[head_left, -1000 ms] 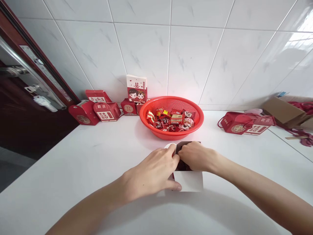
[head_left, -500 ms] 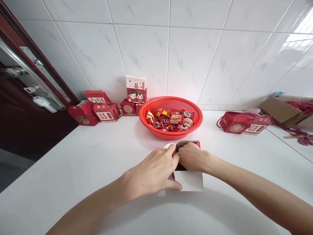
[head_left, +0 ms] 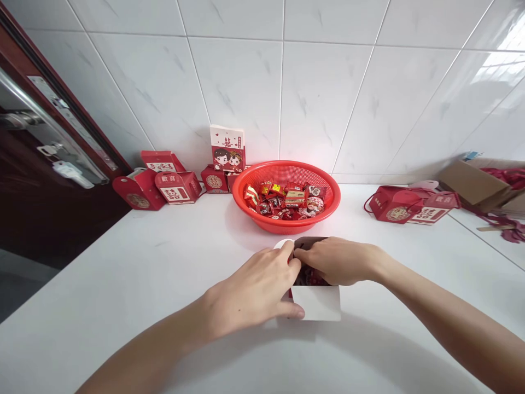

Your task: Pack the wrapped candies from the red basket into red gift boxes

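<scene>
"What do I have on my left?"

"I see my left hand (head_left: 258, 290) clasping the left side of the open box (head_left: 320, 293), index finger over the top. The thumb sits apart from the fingers, on the left edge of the white near flap (head_left: 318, 307)."

"And my right?"

"My right hand (head_left: 342, 261) reaches into that box from the right side, its fingers curled down past the rim. The fingertips are hidden, so I can't tell whether they pinch anything. Dark red pieces (head_left: 309, 277) show below them, too shaded for me to make out."

"Where is the box on the bench (head_left: 143, 290)?"

"Well in from the left edge, and nearer to me than the red basket (head_left: 287, 225). The basket stands close to the back edge, with wrapped sweets (head_left: 287, 201) inside."

"Anything along that back edge?"

"Towards the back left corner I get a cluster of red gift boxes (head_left: 178, 189). A card with a printed couple (head_left: 228, 148) stands upright between them and the basket, against the tiled wall (head_left: 328, 98). Right of the basket, well apart, sit two more red boxes (head_left: 394, 206). Beyond them is a cardboard carton (head_left: 471, 183) with dark red ribbon (head_left: 508, 178) in it."
</scene>
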Motion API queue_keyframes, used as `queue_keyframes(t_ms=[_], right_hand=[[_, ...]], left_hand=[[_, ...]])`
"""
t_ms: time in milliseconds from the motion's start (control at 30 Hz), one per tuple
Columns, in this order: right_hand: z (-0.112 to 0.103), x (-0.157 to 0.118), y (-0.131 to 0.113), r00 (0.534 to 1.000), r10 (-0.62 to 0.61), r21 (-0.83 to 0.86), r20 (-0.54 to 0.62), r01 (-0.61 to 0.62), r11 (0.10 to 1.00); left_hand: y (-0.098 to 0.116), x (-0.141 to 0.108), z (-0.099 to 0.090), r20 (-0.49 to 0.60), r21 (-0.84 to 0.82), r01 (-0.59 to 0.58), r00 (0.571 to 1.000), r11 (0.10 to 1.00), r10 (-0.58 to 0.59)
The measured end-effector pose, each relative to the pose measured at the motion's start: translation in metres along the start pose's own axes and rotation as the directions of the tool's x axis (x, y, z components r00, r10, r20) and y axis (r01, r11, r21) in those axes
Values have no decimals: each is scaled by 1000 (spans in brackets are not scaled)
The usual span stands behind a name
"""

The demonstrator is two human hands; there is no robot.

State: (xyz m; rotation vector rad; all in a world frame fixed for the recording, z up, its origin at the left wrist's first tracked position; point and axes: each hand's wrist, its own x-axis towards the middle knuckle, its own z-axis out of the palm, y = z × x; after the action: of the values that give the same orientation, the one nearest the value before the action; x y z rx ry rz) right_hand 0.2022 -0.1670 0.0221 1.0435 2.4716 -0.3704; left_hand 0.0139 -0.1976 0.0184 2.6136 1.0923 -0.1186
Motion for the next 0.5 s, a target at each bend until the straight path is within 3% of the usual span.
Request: queue_keyframes(t_ms=[233, 500], right_hand=[[-1, 1, -9, 992, 61, -80, 114, -52, 995], [-1, 6, -17, 989, 73, -113, 130, -58, 992]], left_hand=[[0, 1, -1, 31, -13, 14, 999, 1000, -14], [2, 0, -2, 40, -2, 27, 999, 1000, -26]])
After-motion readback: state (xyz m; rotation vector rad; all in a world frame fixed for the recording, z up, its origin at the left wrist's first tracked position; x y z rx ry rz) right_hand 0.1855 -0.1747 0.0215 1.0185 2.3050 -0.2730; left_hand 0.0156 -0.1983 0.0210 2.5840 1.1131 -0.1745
